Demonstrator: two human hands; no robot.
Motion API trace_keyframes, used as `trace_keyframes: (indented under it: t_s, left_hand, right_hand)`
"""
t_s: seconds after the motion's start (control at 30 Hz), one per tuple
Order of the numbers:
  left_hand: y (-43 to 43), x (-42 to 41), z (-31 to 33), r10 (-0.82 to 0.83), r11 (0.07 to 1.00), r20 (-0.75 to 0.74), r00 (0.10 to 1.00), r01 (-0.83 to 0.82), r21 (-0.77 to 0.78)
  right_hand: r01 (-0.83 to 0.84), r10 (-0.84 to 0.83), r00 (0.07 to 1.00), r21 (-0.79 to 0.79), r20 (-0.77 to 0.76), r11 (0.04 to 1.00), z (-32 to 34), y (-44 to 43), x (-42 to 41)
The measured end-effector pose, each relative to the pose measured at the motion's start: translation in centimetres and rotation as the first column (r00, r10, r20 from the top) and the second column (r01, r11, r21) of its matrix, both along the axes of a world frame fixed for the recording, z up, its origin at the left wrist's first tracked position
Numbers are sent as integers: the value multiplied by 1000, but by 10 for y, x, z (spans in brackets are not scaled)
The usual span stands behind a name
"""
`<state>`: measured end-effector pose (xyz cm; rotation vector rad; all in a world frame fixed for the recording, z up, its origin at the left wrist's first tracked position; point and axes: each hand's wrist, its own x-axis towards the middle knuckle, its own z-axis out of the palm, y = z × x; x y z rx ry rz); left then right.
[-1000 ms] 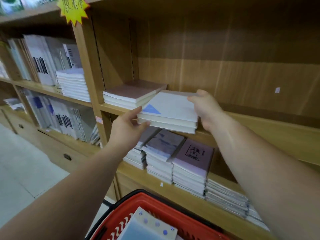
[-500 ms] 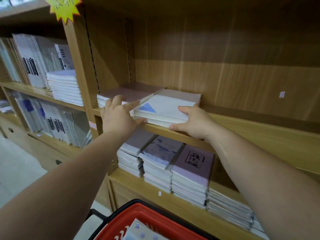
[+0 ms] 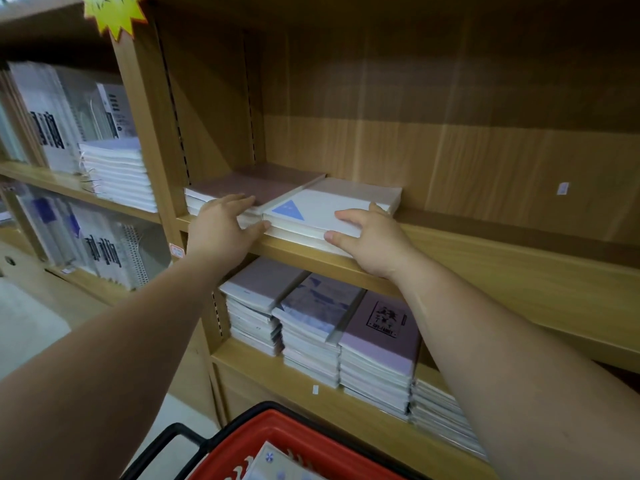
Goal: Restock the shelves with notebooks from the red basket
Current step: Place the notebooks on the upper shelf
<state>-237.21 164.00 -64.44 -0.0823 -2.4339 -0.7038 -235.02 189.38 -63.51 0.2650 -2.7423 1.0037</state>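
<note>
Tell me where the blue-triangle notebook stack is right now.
Head view: the blue-triangle notebook stack lies on the upper shelf, centre, directly right of the brown-covered stack.

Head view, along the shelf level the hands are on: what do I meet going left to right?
white stack → left hand → blue-triangle notebooks → sticker
</note>
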Motion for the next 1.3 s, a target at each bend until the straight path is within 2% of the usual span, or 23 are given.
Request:
trace_keyframes:
  t_s: [0.13,0.3,0.37,0.43,0.5,0.57,0.63,0.7,0.77,0.8,0.87,0.93,1.03,1.1,1.2,1.3]
  left_hand:
    - [3,-7,7,43,994,33,999,-46,94]
    - [9,-4,11,64,996,160,985,-53,-72]
    - [13,6,6,55,994,225,973,-31,-109]
    - [17,26,-6,49,994,210,976,-28,-102]
    - [18,55,-26,23,999,144,989,-17,-43]
    - [13,89,-61,-23,1000,94,995,23,1]
    - [4,120,-107,-67,998,139,988,67,4]
    - [-6,149,-157,-85,996,286,954,75,47]
    - [-12,177,-202,-93,994,482,872,52,96]
    - [-15,189,-223,-97,994,559,824,55,91]
    - [-23,206,-263,-127,992,670,731,100,79]
    - [-32,218,-293,-136,990,771,622,109,87]
    - [-43,226,-324,-137,989,861,490,115,93]
    - [-42,229,-334,-135,989,885,446,115,93]
    - [-34,233,-342,-111,993,902,418,90,80]
    - [-25,239,-343,-50,995,901,431,98,8]
  right_hand:
    - [14,-16,999,72,40,997,0,-3,-5]
    - [17,-23,998,107,51,994,2,-6,-2]
    - [76,-73,997,171,-24,982,5,-7,5]
    - [167,-99,972,327,-214,930,6,-11,20]
    - [172,-7,932,425,-362,889,-6,-20,44]
    - [88,100,903,408,-417,909,-42,-32,79]
    - [-17,139,887,269,-441,963,-98,-41,118]
    - [-85,117,946,116,-304,990,-164,-47,156]
    - [-84,83,996,-18,-25,996,-229,-52,189]
    - [-45,56,991,-94,121,995,-257,-55,204]
    - [89,3,913,-206,408,974,-309,-61,232]
    - [245,-53,815,-261,577,934,-348,-69,254]
    - [441,-107,718,-331,687,835,-381,-79,269]
    - [465,-108,690,-324,716,824,-379,-88,271]
    - [469,-95,648,-298,756,831,-382,-95,271]
    - [506,-92,636,-324,766,800,-383,-97,273]
